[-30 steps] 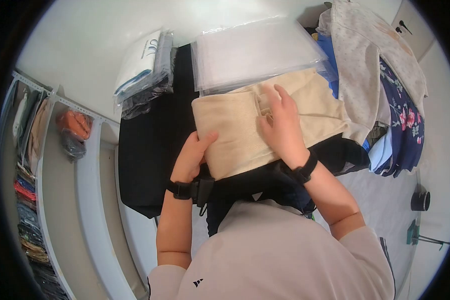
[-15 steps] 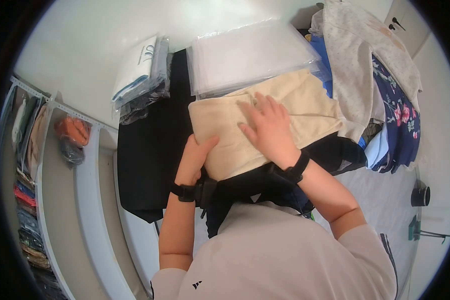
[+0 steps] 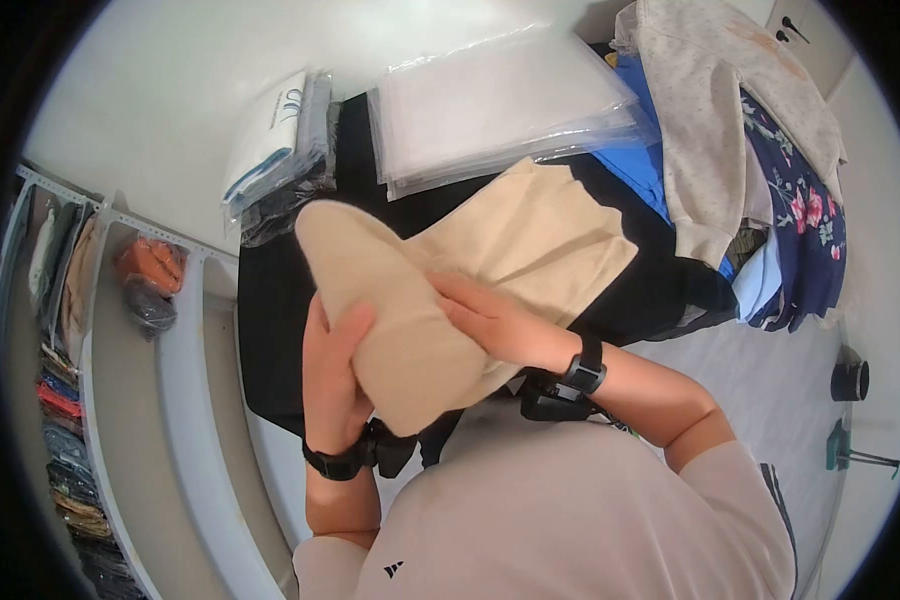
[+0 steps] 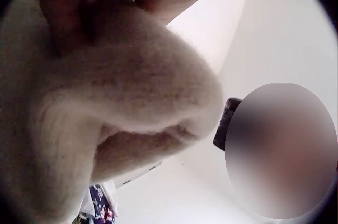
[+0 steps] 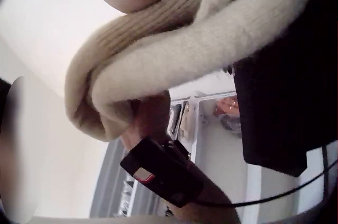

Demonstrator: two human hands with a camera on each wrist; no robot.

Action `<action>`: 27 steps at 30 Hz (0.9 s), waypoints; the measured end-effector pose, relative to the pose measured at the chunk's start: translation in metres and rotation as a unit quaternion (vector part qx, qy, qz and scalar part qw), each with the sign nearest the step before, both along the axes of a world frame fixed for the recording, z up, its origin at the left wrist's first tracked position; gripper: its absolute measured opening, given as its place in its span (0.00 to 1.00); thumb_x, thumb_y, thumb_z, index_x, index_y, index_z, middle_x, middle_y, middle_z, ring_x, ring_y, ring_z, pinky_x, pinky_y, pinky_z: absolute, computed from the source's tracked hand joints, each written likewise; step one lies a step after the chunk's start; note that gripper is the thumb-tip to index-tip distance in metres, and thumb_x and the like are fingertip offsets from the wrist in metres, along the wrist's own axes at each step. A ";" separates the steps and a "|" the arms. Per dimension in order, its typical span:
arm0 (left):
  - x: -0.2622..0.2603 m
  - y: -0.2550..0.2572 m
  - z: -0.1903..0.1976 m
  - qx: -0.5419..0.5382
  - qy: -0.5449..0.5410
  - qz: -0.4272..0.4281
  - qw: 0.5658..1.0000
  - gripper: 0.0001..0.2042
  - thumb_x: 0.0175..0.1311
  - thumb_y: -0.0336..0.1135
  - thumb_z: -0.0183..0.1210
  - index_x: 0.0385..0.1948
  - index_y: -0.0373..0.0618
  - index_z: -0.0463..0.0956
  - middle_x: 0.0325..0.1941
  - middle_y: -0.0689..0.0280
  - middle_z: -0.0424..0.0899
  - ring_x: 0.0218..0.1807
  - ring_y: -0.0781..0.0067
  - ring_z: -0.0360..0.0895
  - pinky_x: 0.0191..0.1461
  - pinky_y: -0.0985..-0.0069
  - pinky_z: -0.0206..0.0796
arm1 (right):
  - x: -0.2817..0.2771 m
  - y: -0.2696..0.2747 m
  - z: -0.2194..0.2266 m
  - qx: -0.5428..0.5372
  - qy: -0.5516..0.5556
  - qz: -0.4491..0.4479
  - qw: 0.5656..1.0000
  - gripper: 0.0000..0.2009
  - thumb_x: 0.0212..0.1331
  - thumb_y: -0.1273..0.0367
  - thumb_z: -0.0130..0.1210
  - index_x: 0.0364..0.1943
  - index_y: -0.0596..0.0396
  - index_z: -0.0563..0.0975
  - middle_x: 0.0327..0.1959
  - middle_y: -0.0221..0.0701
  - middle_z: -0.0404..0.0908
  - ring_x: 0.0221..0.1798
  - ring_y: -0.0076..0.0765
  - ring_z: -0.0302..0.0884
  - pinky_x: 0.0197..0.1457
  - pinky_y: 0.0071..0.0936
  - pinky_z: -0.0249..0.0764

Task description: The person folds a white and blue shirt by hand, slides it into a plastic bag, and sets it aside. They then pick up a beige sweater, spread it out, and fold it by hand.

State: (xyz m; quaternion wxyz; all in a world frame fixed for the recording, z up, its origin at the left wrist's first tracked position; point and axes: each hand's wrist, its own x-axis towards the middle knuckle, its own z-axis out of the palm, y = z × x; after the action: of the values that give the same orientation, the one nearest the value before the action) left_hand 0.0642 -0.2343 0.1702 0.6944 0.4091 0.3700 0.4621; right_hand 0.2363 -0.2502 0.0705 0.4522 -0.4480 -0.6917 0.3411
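Observation:
A folded beige knit garment (image 3: 410, 350) is held over the front of the black-covered table (image 3: 270, 330). Its near part is bunched up and tilted, while the wavy-edged far part spreads over the black cloth. My left hand (image 3: 335, 370) grips the left side, thumb on top, its other fingers partly hidden by the fabric. From the right, my right hand (image 3: 500, 325) holds the folded part, fingers over it. Fuzzy knit (image 4: 142, 76) fills much of the left wrist view; in the right wrist view, a ribbed band (image 5: 142, 26) shows inside the rolled fold.
Behind the garment lies a stack of clear plastic bags (image 3: 500, 110). Bagged clothes (image 3: 270, 140) sit at the back left. On the right is a pile with a speckled light sweatshirt (image 3: 710, 130) and a floral piece (image 3: 805, 215). Shelving (image 3: 120, 400) stands at left.
The garment lay flat with my right hand resting on it; now its near part is raised, bunched and turned toward me between both hands. Its far part has moved away from the plastic bags.

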 end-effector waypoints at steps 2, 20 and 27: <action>0.017 0.004 0.003 0.016 0.025 -0.018 0.999 0.24 0.57 0.30 0.57 0.54 0.34 0.60 0.50 0.57 0.72 0.49 0.69 0.74 0.52 0.73 0.68 | 0.003 -0.011 0.004 -0.183 0.308 0.069 0.931 0.22 0.68 0.62 0.41 0.61 0.60 0.62 0.60 0.39 0.67 0.61 0.36 0.65 0.63 0.34 0.63; 0.107 0.016 -0.062 0.603 0.444 -0.231 0.622 0.31 0.57 0.46 0.55 0.61 0.43 0.60 0.68 0.47 0.52 0.68 0.41 0.48 0.68 0.51 0.41 | 0.051 -0.021 -0.040 -0.185 0.671 0.139 0.704 0.20 0.63 0.59 0.49 0.58 0.47 0.67 0.59 0.36 0.69 0.60 0.36 0.68 0.58 0.36 0.69; 0.119 0.023 -0.072 0.610 0.444 -0.246 0.608 0.31 0.57 0.45 0.55 0.62 0.43 0.59 0.68 0.47 0.50 0.68 0.41 0.47 0.67 0.50 0.41 | 0.051 -0.019 -0.027 -0.148 0.585 0.070 0.794 0.20 0.62 0.61 0.51 0.57 0.47 0.67 0.59 0.38 0.68 0.60 0.39 0.67 0.59 0.37 0.68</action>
State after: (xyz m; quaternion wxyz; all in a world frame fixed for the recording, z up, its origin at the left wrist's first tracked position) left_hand 0.1830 -0.2111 0.0984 0.1222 0.9688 0.1506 0.1546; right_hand 0.2877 -0.2691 0.0432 0.6737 -0.1745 -0.2661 0.6670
